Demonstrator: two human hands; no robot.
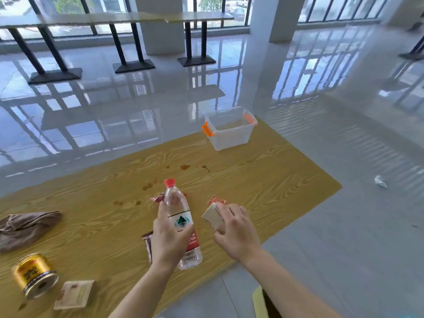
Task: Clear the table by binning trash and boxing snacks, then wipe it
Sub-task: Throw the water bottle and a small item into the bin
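1. The left hand (pixel 171 239) is wrapping around a water bottle (pixel 181 221).
2. The right hand (pixel 236 228) is pinching a small box (pixel 212 216).
3. Both are hanging over the wooden table (pixel 252 180).
4. A clear bin (pixel 229 129) is sitting at the far end, by the shiny floor (pixel 137 99).

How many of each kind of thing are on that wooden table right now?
Bottle: 1
Can: 1
Cloth: 1
Clear box: 1
Small cartons: 2
Wrappers: 3
Total: 9
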